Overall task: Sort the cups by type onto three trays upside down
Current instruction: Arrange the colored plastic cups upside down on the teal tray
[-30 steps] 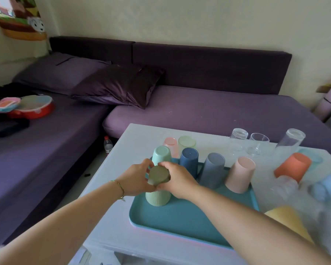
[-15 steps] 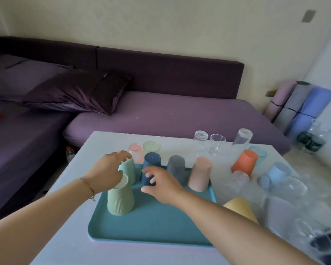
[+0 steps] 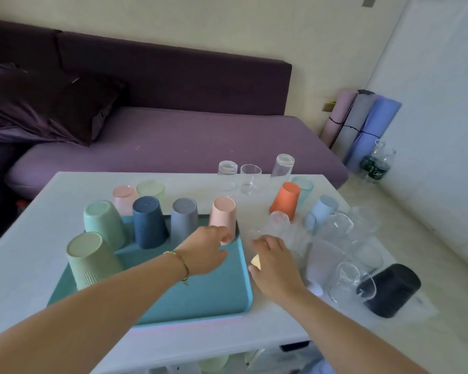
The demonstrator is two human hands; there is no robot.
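A teal tray [image 3: 200, 292] carries upside-down ribbed plastic cups: light green [image 3: 92, 260], mint [image 3: 103, 222], navy [image 3: 149, 222], grey [image 3: 184, 222] and pink [image 3: 223, 211]. My left hand [image 3: 203, 252] reaches across the tray with relaxed fingers, its fingertips at the pink cup's lower edge. To the right of the tray, my right hand [image 3: 273, 265] wraps over a yellow cup [image 3: 256, 259], of which only a small corner shows between thumb and forefinger.
On the white table [image 3: 25, 265], pale pink [image 3: 123, 195] and pale green [image 3: 150, 188] cups stand behind the tray. To the right are orange [image 3: 285, 201], light blue [image 3: 322, 211] and black [image 3: 389, 290] cups among several clear glasses [image 3: 341, 230]. Three glasses [image 3: 250, 179] line the far edge.
Both hands left the light green cup, which now stands on the tray. My left hand moved right to the pink cup and my right hand moved onto the yellow cup. The view swung right.
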